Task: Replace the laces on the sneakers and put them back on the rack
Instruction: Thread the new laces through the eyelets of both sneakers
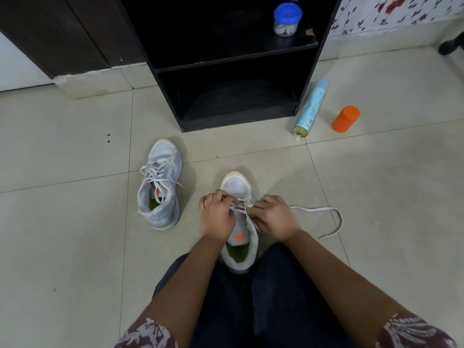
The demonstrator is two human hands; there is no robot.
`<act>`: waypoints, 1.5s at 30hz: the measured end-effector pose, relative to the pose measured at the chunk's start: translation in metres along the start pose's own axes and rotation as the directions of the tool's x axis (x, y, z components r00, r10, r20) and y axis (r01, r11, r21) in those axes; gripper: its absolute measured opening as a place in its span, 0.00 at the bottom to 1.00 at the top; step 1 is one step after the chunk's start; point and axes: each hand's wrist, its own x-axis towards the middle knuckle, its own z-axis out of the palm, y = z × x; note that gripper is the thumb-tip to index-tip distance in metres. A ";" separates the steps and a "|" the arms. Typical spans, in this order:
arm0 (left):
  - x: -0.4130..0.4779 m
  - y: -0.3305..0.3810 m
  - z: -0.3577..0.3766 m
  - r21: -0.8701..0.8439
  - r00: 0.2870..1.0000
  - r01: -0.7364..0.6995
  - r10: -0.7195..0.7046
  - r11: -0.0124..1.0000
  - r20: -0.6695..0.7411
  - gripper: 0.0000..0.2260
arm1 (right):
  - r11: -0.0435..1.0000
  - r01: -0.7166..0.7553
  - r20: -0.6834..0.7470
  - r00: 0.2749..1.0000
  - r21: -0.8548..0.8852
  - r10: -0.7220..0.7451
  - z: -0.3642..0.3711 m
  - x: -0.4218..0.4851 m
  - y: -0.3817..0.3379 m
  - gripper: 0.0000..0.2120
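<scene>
A grey-white sneaker (237,187) with an orange toe stands on the floor between my knees, toe pointing away. Both hands work its white lace (324,209). My left hand (218,215) pinches the lace over the left eyelets. My right hand (272,217) grips the lace at the right eyelets, and a long loose end loops out over the tiles to the right. The second sneaker (160,182) stands to the left, laced, its lace ends loose. The black rack (233,71) stands ahead with dark open shelves.
A clear jar with a blue lid (287,18) sits on the rack's upper shelf. A pale blue spray can (310,109) lies on the floor right of the rack, beside an orange container (346,119). A dark cabinet (62,33) stands at the left.
</scene>
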 end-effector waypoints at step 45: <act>-0.034 -0.004 0.003 -0.437 0.975 0.195 -0.221 0.878 -0.009 0.14 | 0.461 -0.858 0.326 0.513 0.225 0.794 -0.002 0.001 -0.003 0.15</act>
